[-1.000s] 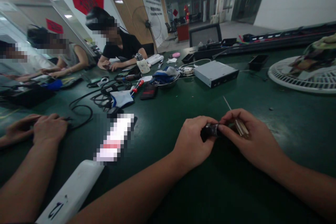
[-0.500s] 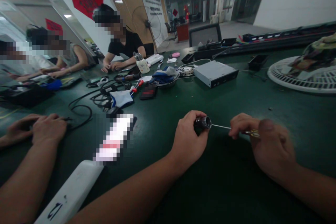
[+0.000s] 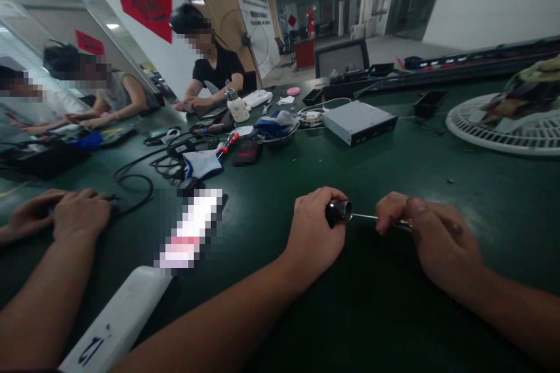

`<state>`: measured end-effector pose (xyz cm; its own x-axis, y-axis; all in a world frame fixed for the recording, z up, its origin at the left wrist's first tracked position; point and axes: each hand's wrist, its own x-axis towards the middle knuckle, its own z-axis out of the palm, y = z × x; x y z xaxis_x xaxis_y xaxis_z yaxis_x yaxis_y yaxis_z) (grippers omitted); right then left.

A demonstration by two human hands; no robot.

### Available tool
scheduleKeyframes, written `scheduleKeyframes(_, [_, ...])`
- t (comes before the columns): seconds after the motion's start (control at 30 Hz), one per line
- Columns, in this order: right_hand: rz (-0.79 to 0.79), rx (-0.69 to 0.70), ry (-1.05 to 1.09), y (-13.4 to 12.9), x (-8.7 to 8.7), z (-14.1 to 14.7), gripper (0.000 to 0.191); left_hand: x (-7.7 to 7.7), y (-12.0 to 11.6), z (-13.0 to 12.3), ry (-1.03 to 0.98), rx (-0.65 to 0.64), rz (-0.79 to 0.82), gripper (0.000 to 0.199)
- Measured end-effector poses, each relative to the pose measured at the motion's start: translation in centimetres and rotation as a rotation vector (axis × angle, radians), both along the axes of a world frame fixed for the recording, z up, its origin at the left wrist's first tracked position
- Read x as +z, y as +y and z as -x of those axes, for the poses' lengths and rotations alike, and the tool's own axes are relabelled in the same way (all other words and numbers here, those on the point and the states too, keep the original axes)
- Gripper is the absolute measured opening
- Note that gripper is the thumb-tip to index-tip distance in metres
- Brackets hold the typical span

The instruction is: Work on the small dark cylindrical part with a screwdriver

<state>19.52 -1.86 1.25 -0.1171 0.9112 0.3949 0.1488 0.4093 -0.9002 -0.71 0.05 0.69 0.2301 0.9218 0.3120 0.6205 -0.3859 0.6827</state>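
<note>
A short dark cylinder [image 3: 339, 211] with an open, shiny rim is gripped by my left hand [image 3: 312, 230], its mouth facing right. My right hand [image 3: 431, 233] is closed around a screwdriver [image 3: 363, 216] with a thin metal shaft and a yellowish, see-through handle mostly covered by my fingers. The shaft points left and its end meets the cylinder's open mouth; how far it goes in is hidden. Both hands are just above the green table [image 3: 376, 315].
Left of me, a co-worker's hands [image 3: 83, 213] work beside a black cable. A lit phone [image 3: 192, 230] lies by a white long object [image 3: 118, 315]. Farther back are a grey drive box [image 3: 359, 121], a red-handled screwdriver [image 3: 230, 143] and a white fan grille [image 3: 464, 125].
My right hand has come slightly left toward the cylinder, so less of the screwdriver shaft shows. My left hand has shifted and turned a little. The person across the table has moved right.
</note>
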Motion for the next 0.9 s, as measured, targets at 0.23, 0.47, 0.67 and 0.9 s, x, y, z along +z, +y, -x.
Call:
scheduleKeyframes(0.23, [0.058,-0.078,-0.126,0.08,-0.05,0.03,0.053,0.13,-0.03,-0.07,0.0,-0.007,-0.001,0.027])
scheduleKeyframes(0.47, [0.044,0.009,-0.037,0.11,-0.07,-0.12,0.056,0.1,-0.22,-0.15,0.023,-0.016,-0.002,0.027])
scheduleKeyframes(0.67, [0.09,-0.127,-0.112,0.05,-0.14,-0.05,0.053,0.28,-0.17,-0.14,0.015,-0.012,-0.008,0.027])
scheduleKeyframes(0.9, [0.047,0.0,-0.089,-0.03,-0.26,-0.24,0.053,0.14,-0.21,-0.16,0.026,-0.005,-0.015,0.028])
